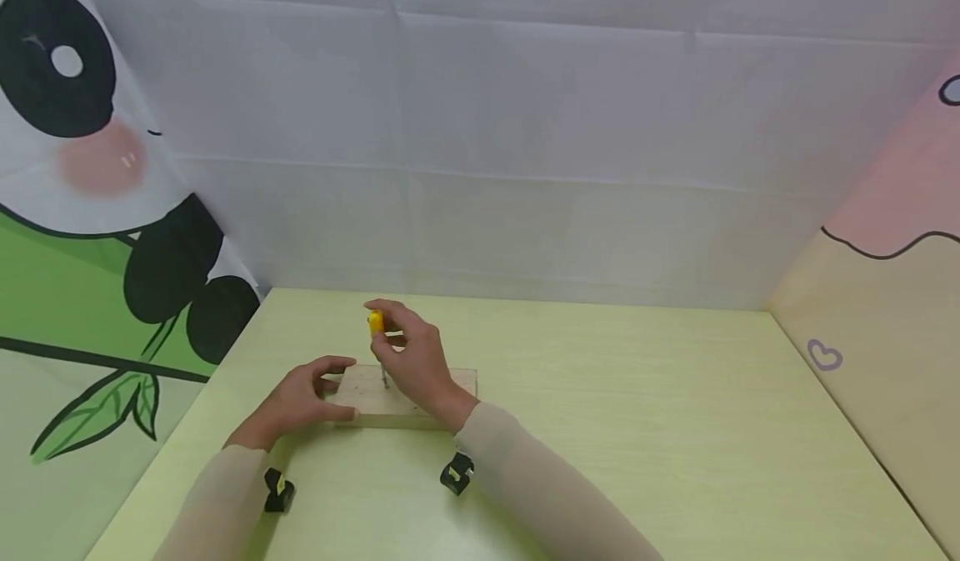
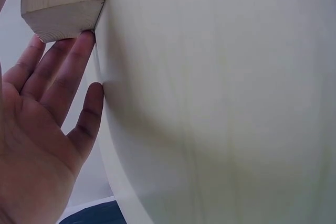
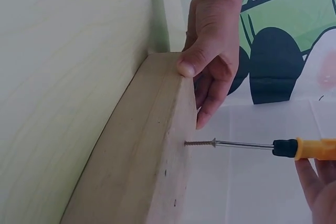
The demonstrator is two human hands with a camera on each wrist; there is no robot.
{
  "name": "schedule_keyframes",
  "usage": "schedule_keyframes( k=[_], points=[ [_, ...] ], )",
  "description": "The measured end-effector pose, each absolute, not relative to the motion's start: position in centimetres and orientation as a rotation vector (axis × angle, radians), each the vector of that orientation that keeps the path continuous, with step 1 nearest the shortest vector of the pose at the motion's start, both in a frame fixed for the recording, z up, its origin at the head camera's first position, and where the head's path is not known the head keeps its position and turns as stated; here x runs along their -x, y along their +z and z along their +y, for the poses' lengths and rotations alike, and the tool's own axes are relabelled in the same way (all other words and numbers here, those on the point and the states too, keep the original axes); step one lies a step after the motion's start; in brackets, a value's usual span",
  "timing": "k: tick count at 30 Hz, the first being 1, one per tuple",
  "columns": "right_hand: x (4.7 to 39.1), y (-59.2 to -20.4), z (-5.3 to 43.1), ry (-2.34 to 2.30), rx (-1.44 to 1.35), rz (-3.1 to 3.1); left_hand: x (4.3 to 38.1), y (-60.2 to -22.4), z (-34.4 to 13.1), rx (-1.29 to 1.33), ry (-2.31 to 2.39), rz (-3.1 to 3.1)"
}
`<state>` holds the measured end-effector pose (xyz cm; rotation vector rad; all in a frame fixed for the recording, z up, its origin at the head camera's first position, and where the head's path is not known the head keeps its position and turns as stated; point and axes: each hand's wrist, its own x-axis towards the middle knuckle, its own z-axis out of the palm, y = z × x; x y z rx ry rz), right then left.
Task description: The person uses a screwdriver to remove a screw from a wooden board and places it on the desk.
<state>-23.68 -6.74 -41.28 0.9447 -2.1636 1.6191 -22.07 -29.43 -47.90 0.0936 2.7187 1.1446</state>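
A pale wooden block (image 1: 397, 420) lies flat on the table, and my left hand (image 1: 296, 396) holds its left end. The thumb is at the block's front edge, while other fingers touch the end face, as the left wrist view shows. My right hand (image 1: 420, 363) grips the yellow handle of a screwdriver (image 1: 377, 323) above the block. In the right wrist view the shaft meets the head of a screw (image 3: 200, 142). That screw stands upright in the block's top face, much of its thread exposed. Small dark holes or marks (image 3: 166, 172) dot the same face.
The light wood-grain table (image 1: 637, 428) extends to the right of the block. A white cloth wall (image 1: 525, 127) rises behind it, with printed cartoon panels at both sides. Small black devices (image 1: 279, 492) sit at both wrists.
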Motion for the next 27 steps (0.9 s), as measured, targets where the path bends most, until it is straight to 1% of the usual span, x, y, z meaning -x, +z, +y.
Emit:
schedule_keyframes(
  k=[8, 19, 27],
  points=[
    [23.9, -41.0, -6.9, 1.604, -0.938, -2.153, 22.3, -47.7, -29.4, -0.092, 1.115, 2.733],
    [23.1, -41.1, -7.2, 1.440, -0.910, -2.230, 21.2, -48.2, -29.3, -0.096, 1.136, 2.733],
    [23.5, -40.4, -7.4, 1.308, -0.828, -2.216, 21.9, -47.7, -29.3, -0.121, 1.116, 2.752]
  ],
)
